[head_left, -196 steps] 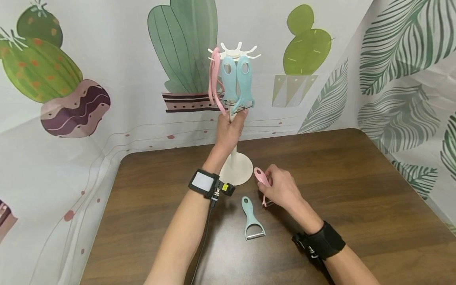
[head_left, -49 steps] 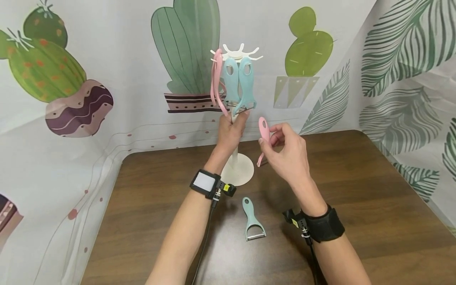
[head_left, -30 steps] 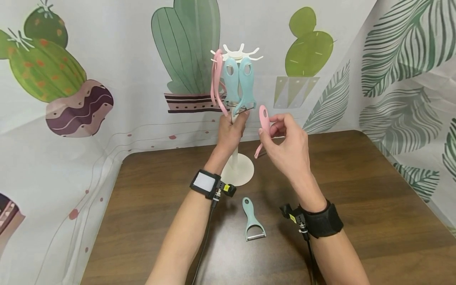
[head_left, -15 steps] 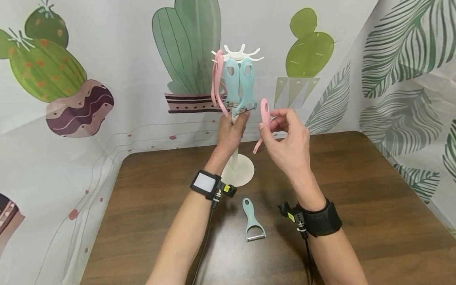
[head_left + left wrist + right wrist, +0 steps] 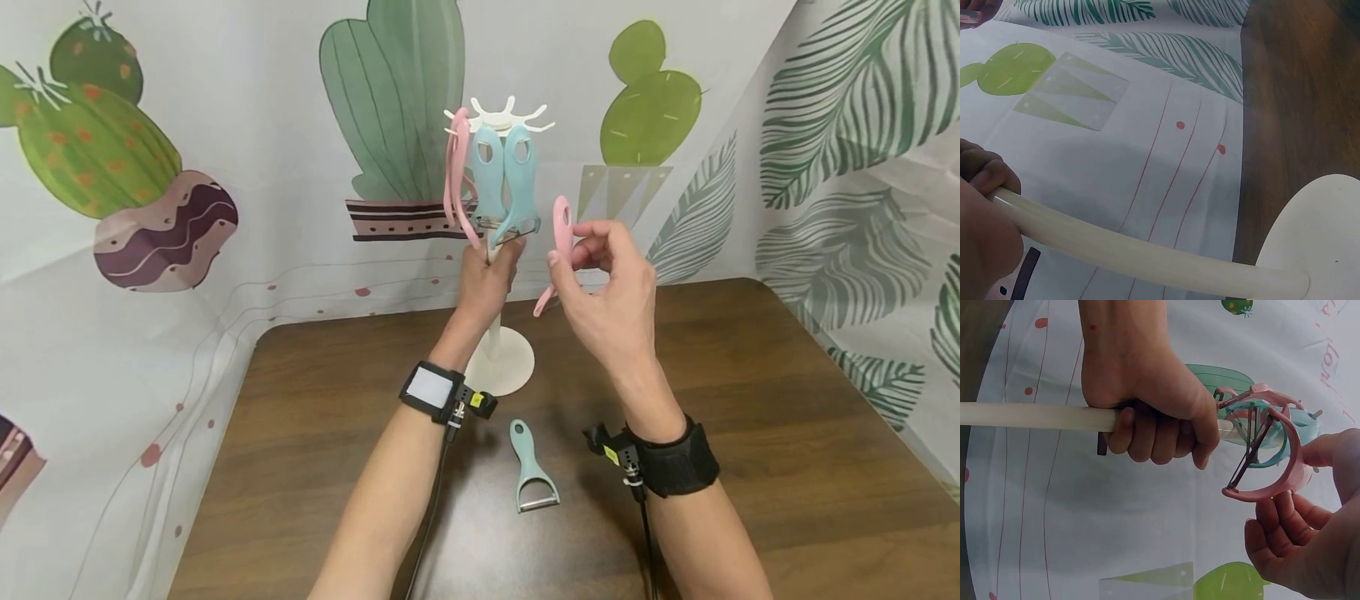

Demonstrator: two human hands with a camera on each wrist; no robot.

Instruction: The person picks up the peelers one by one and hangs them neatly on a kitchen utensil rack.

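Observation:
My left hand (image 5: 483, 279) grips the post of a white stand (image 5: 1116, 244), its fingers wrapped round it in the right wrist view. Two light blue peelers (image 5: 490, 171) and pink peelers (image 5: 456, 171) hang from the hooks at the stand's top. Pinched between thumb and fingers of my right hand (image 5: 611, 292) is a pink peeler (image 5: 562, 225), held in the air right of the stand with its handle hole up and its blade end down. A green peeler (image 5: 527, 458) lies on the table in front of the stand's round base (image 5: 510, 367).
Several bare white hooks (image 5: 536, 117) fan out at the top right and back of the stand. Behind the brown wooden table (image 5: 337, 400) hangs a cloth (image 5: 285, 167) printed with cacti and leaves. Cables run from both wrist cameras.
My right hand has picked the pink peeler up off the table and raised it beside the stand, rising slightly more in the last second. The left hand keeps its grip on the post.

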